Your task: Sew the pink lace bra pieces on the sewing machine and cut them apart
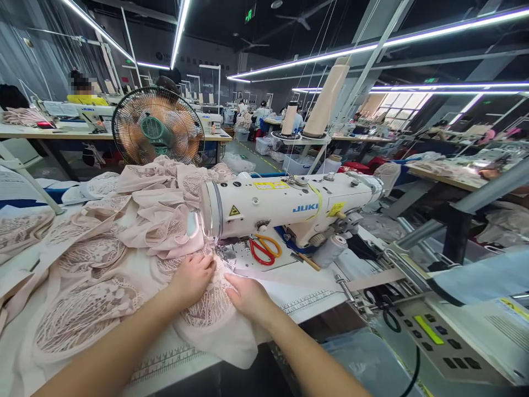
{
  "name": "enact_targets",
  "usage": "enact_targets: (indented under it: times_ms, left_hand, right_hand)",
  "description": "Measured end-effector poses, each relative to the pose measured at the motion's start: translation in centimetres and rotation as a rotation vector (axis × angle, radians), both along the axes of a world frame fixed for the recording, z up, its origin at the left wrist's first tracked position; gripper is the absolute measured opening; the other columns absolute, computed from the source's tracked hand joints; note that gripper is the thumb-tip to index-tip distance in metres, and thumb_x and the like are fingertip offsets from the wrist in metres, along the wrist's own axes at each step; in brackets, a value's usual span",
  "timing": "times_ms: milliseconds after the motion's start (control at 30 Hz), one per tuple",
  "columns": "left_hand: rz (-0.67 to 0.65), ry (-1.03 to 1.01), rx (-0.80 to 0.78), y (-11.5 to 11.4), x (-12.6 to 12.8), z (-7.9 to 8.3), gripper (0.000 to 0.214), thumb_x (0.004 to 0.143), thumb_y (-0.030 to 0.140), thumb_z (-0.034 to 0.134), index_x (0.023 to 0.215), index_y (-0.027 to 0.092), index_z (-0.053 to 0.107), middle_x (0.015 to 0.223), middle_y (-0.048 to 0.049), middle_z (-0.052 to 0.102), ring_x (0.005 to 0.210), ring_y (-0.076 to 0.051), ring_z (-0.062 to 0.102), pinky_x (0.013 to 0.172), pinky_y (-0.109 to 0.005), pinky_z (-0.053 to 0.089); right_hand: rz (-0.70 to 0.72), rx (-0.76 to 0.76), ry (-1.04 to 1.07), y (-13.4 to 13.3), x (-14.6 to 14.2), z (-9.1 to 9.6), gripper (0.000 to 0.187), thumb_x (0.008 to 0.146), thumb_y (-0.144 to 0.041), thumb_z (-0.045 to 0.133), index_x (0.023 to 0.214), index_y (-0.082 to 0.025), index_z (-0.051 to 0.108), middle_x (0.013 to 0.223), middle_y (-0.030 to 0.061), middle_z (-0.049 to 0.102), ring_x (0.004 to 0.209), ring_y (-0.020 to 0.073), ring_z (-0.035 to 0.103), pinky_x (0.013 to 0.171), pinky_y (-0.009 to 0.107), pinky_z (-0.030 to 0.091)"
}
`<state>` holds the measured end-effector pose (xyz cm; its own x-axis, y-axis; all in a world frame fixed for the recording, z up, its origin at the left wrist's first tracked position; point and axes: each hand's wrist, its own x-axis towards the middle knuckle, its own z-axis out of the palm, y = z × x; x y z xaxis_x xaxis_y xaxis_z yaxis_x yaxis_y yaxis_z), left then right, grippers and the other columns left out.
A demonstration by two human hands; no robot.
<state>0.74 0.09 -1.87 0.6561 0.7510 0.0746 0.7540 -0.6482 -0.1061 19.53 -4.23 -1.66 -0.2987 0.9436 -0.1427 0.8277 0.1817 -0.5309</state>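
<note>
My left grip (193, 279) pressed on the lace (206, 309), my right grip (253, 300) rested along its edge; whether either pinched, I could not tell; the lace lay on the desk (285, 282), just before the machine (264, 201); I judged this to be lining up for stitching; the next move called for flat, even guiding.

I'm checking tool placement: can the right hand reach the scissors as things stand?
Probably yes: the scissors lie uncovered by the sewing machine, just beyond the right hand; nothing visibly blocks the way, though that hand is on lace fabric.
</note>
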Motion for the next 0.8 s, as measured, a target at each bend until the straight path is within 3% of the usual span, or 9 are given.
enact_targets:
  times_ms: [333, 800]
  left_hand:
    - [0.128, -0.082, -0.048, 1.2, 1.1, -0.7, 0.038, 0.081, 0.008, 0.043, 0.114, 0.016, 0.059, 0.117, -0.0138, 0.058, 0.106, -0.03, 0.054, 0.081, -0.044, 0.046]
    - [0.098, -0.185, -0.085, 1.5, 1.2, -1.1, 0.03, 0.081, 0.007, 0.041, 0.102, 0.013, 0.062, 0.1, -0.0135, 0.059, 0.093, -0.026, 0.056, 0.077, -0.037, 0.048]
  right_hand:
    - [0.01, -0.007, -0.07, 1.0, -0.3, 0.7, 0.049, 0.087, -0.025, 0.041, 0.134, -0.018, 0.052, 0.122, 0.0106, 0.065, 0.112, 0.026, 0.06, 0.091, 0.033, 0.047]
    - [0.025, 0.025, -0.132, 1.8, -0.7, 0.3, 0.049, 0.087, -0.025, 0.042, 0.134, -0.02, 0.052, 0.119, 0.0099, 0.066, 0.108, 0.0254, 0.062, 0.089, 0.032, 0.047]
